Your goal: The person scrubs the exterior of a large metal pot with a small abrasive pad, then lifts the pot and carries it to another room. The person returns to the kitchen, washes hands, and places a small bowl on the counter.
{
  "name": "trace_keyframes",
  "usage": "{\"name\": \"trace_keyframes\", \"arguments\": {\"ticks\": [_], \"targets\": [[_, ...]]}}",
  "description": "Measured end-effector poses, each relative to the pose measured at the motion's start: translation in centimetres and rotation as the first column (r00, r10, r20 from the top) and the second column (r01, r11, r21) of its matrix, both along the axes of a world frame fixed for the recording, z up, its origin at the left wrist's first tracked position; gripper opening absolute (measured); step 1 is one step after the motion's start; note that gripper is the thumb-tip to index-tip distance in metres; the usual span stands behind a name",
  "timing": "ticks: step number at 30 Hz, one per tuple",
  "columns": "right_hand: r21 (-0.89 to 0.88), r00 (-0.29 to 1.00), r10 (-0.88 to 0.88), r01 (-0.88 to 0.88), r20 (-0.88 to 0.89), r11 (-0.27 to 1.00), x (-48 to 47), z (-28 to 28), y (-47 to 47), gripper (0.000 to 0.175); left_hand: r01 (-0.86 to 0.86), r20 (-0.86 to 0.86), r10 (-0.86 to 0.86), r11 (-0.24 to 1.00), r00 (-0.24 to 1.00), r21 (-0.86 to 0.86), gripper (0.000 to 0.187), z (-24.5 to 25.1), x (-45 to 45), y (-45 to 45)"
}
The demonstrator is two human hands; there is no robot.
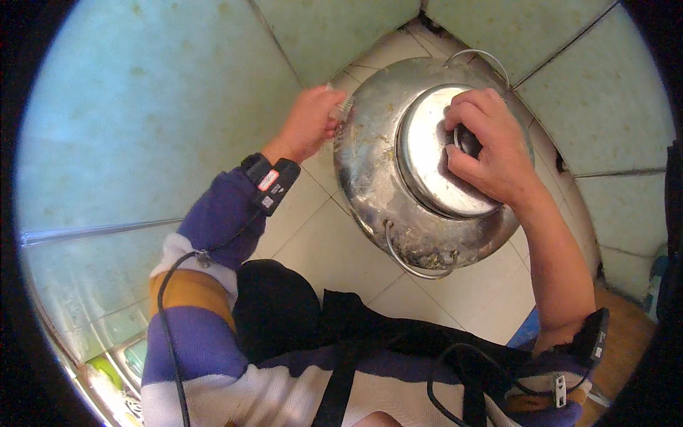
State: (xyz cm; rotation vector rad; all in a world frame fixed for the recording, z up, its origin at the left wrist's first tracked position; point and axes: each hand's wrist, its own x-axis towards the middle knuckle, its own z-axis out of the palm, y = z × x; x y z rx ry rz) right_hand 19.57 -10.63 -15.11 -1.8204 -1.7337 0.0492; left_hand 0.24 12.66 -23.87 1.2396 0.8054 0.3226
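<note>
A large round metal vessel [368,155] with wire loop handles stands on the tiled floor, its surface scratched and stained. On its top sits a raised round metal lid [427,160]. My right hand [488,149] grips the dark knob [468,140] at the lid's middle, fingers curled around it. My left hand [315,120] is at the vessel's left edge, closed on a crinkled, clear scrap [341,107] that looks like thin plastic film or mesh. Whether the scrap touches the vessel's side cannot be told.
Pale green wall panels [176,107] rise at the left and beyond the vessel. Light floor tiles [320,235] lie between the vessel and my knees. A brown surface [624,325] is at the lower right, and a green item [104,372] at the lower left. Black cables run along both sleeves.
</note>
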Motion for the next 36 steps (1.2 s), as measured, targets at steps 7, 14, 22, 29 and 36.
{"name": "trace_keyframes", "arguments": {"ticks": [7, 14, 22, 29, 36], "targets": [[-0.045, 1.0, 0.001, -0.001, 0.005, 0.999, 0.1, 0.3, -0.1, 0.028, -0.154, 0.035, 0.163, 0.971, 0.986, -0.186, 0.015, -5.8, -1.4, 0.3], [-0.059, 1.0, 0.009, -0.009, -0.001, 0.998, 0.2, -0.1, -0.6, 0.026, 0.783, -0.783, -0.06, 0.127, 0.619, 0.609, 0.01, -13.8, -15.4, 5.2], [-0.068, 0.998, -0.019, 0.024, 0.062, 0.997, 0.5, 1.5, 0.9, 0.029, 0.057, -0.09, -0.044, 0.987, 0.995, 0.153, 0.014, -3.7, -9.4, 0.6], [-0.045, 0.999, -0.035, 0.037, 0.042, 0.998, -0.2, 1.5, -0.2, 0.029, 0.311, -0.156, -0.281, 0.672, 0.947, 0.672, 0.032, 3.8, -4.2, -3.6], [0.006, 0.999, -0.012, 0.012, 0.046, 1.0, 0.6, 0.5, -0.9, 0.027, 0.512, -0.324, -0.409, 0.776, 0.853, 0.368, 0.014, 5.3, -2.3, -2.6]]}}
